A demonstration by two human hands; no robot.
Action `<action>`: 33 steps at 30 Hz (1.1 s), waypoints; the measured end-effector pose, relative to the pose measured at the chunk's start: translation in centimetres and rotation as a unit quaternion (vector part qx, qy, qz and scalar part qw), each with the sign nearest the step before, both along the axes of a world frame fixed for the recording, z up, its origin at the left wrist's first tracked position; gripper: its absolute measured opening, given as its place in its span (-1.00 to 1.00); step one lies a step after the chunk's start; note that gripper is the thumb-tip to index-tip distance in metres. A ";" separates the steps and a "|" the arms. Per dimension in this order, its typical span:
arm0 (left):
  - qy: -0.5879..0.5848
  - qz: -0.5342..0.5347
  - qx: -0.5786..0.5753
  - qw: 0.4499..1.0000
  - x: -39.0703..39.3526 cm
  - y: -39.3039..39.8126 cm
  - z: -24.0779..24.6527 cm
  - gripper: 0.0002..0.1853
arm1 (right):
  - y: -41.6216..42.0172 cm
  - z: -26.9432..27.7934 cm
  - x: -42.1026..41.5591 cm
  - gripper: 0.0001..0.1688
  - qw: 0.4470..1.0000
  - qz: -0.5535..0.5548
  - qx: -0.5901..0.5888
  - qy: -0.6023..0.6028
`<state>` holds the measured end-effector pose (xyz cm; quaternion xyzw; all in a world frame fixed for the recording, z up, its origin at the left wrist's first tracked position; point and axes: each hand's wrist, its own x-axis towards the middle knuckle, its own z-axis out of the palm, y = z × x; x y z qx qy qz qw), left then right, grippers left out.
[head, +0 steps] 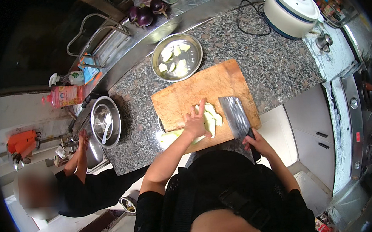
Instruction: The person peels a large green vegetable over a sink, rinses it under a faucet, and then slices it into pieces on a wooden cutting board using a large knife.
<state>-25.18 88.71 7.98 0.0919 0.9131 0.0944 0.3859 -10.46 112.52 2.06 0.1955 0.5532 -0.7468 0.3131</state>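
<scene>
My left hand (197,123) lies with spread fingers on pale green vegetable slices (210,119) on a wooden cutting board (200,89). A longer peeled piece of the vegetable (171,135) sticks out past the board's left edge, partly hidden by my forearm. In my right hand (255,142) is the black handle of a cleaver (235,115); its broad blade lies over the right part of the board, apart from the slices. Behind the board, a round metal plate (196,55) holds several pale pieces (181,68).
Beside the sink (95,154) at left, another person (87,190) has hands near the tap. Nested metal bowls (119,120) hold a white spoon (107,129). Several eggplants (145,16) sit on the back ledge. A white electric cooker (290,15) stands at back right.
</scene>
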 end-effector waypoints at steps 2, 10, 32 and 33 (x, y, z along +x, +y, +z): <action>-0.010 0.025 0.009 1.000 0.2 0.8 -0.3 0.48 | -0.8 -0.4 -0.4 -0.68 0.999 0.026 -0.020 0.016; 0.024 0.164 0.198 0.966 0.9 0.3 -4.7 0.33 | -3.2 0.7 -2.5 -0.72 0.996 0.059 -0.049 -0.036; -0.064 0.390 0.426 0.814 -22.4 -4.9 -2.5 -0.03 | -9.6 6.6 -22.7 -0.86 0.994 -0.006 -0.054 0.094; -0.097 0.429 0.471 0.764 -23.5 -6.4 -4.4 -0.09 | -10.3 6.8 -23.7 -0.85 0.995 -0.014 -0.043 0.094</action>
